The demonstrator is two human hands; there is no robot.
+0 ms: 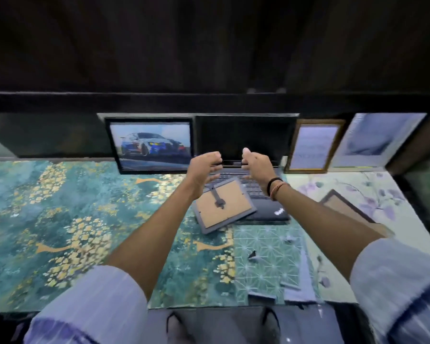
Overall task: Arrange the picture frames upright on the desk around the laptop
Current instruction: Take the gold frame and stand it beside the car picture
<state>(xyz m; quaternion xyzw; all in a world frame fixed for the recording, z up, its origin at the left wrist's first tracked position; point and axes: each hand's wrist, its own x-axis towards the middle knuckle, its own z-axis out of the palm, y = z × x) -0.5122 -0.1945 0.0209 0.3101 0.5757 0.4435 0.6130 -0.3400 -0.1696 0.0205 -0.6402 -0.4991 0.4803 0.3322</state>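
A black open laptop (243, 135) stands at the back middle of the desk. Left of it a black frame with a car picture (152, 145) stands upright. To its right stand a gold-edged frame (310, 147) and a pale unframed-looking picture (372, 140). A small grey frame (224, 207) lies face down, its stand showing, partly on the laptop's front left corner. Another brown frame (345, 207) lies face down at the right, partly behind my right arm. My left hand (204, 170) and my right hand (257, 167) hover above the grey frame, fingers curled and apart, holding nothing.
The desk carries a teal and gold patterned cover (60, 219), a green geometric sheet (266, 256) and a pale floral sheet (358, 187). A dark shelf edge (209, 103) runs above the laptop. The front desk edge lies just before my lap.
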